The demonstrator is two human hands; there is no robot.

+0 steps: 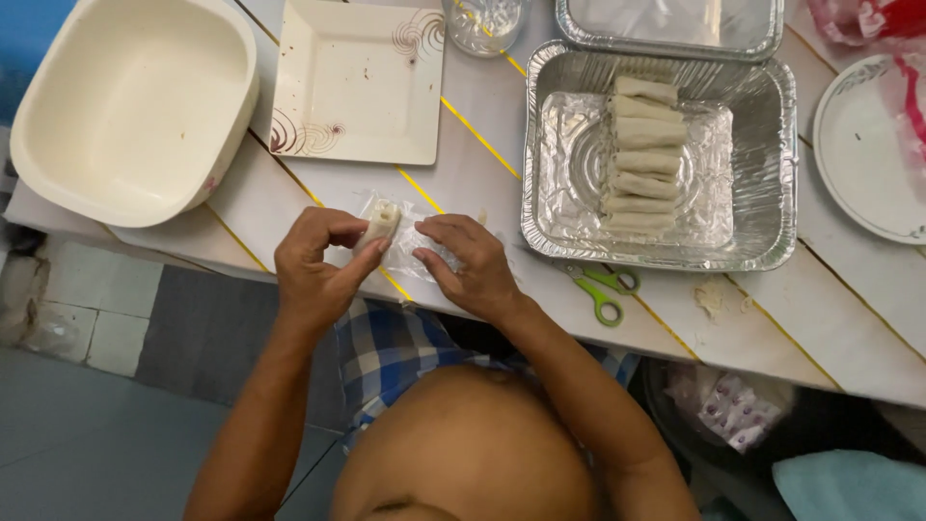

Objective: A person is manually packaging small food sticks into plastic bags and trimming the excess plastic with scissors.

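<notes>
My left hand (pixel 313 262) pinches a small pale roll (pixel 379 226) at its end, on a thin translucent wrapper sheet (pixel 413 241) lying on the white table. My right hand (pixel 470 262) presses its fingers flat on the same sheet, just right of the roll. Further right, a foil tray (pixel 762 154) holds a column of several finished pale rolls (pixel 644 154).
A cream square tub (pixel 58 174) and a square plate (pixel 328 145) with brown swirls sit at the back left. Green-handled scissors (pixel 603 289) lie by the foil tray. A clear glass (pixel 484 24), a second foil tray (pixel 762 43) and a round plate (pixel 858 183) stand behind and to the right.
</notes>
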